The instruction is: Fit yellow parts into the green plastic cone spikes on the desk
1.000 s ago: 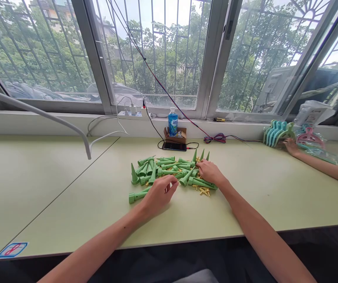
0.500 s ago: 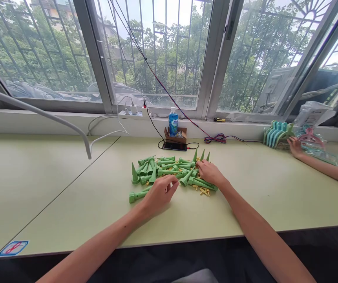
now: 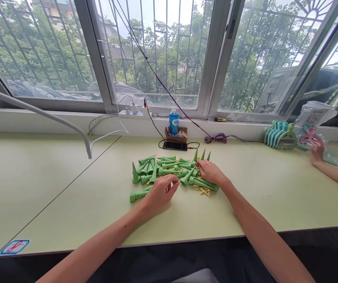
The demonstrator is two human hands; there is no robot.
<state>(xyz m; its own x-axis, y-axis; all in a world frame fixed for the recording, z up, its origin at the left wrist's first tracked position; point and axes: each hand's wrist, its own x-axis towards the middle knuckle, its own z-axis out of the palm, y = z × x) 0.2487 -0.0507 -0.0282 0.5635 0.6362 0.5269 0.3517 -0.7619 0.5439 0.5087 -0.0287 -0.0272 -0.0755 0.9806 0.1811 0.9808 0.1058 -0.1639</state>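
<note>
A pile of green plastic cone spikes (image 3: 171, 171) with ribbed collars lies on the table, small yellow T-shaped pieces (image 3: 204, 191) mixed in and at its front right. Several spikes stand point up, such as one spike (image 3: 135, 173) at the left end. My left hand (image 3: 159, 194) rests at the pile's front edge, thumb and index finger pinched together; anything between them is too small to make out. Reaching over the right side of the pile, my right hand (image 3: 211, 173) has its fingers closed beside the standing spikes, and what they grip is hidden.
Behind the pile lie a phone (image 3: 175, 146) with a cable and a small cardboard box (image 3: 182, 135) by a blue bottle (image 3: 174, 123). A white tube (image 3: 68, 125) juts in from the left. At right, another person's hand (image 3: 316, 152) touches a pink hanger-like item (image 3: 307, 137) near green and blue ones.
My hands and the pile stay nearly still. The other person's hand has moved right, from the green and blue items to the pink one. The view has shifted very slightly.
</note>
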